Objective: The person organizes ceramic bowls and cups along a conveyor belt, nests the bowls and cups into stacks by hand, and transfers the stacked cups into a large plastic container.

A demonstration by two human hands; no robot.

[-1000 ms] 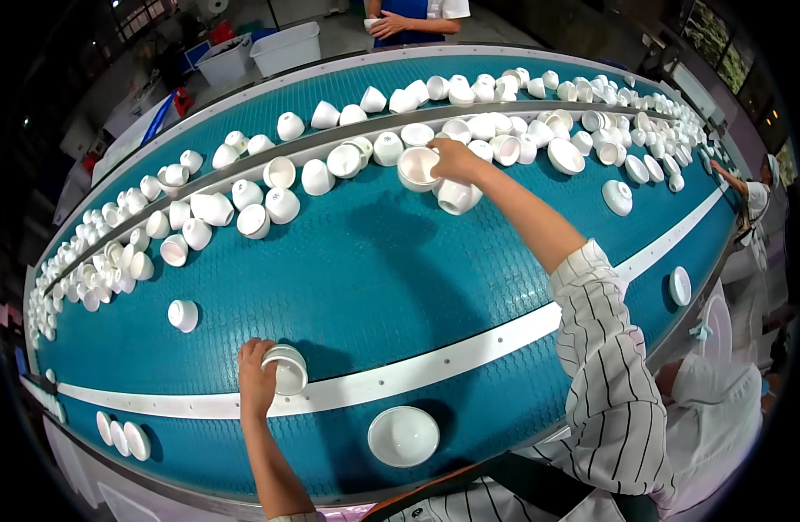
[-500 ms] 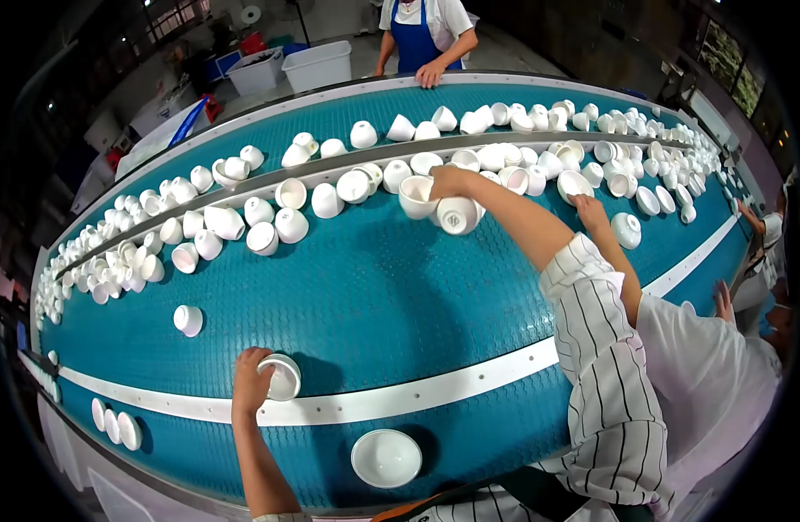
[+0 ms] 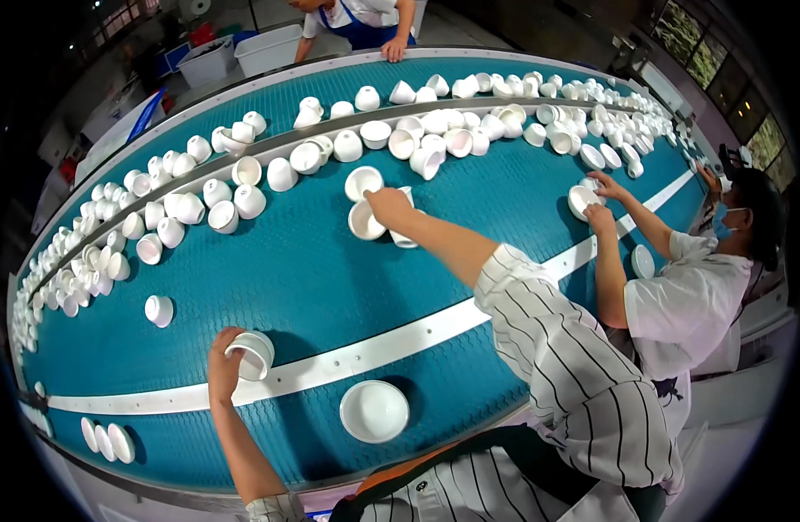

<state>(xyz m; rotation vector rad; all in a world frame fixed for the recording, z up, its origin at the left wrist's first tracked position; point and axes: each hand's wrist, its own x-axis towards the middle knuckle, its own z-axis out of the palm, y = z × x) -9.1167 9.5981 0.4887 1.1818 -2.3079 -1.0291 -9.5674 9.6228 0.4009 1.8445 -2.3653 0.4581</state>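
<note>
In the head view, my left hand [image 3: 225, 364] is closed on the rim of a white cup [image 3: 257, 356], tilted on its side above the white strip. My right hand [image 3: 388, 210] reaches over the belt with its fingers closed among white cups. One cup [image 3: 365, 221] is right at the fingertips, another cup [image 3: 363, 183] touches it on the far side, and a third cup [image 3: 406, 230] lies partly hidden under the hand. A wide white bowl [image 3: 375, 412] stands upright on the near lane. A lone cup [image 3: 159, 311] sits beyond my left hand.
A long row of white cups [image 3: 250, 202] lines the metal divider [image 3: 274, 139]. Several shallow white pieces [image 3: 120, 443] stand on edge at near left. A co-worker [image 3: 678, 287] handles a bowl [image 3: 583, 202] at right. Another person [image 3: 356, 26] leans at the far edge.
My right hand has drawn cups away from the row, left in view. My left hand keeps its cup, now tilted more. The co-worker at right has brought a bowl closer to their body.
</note>
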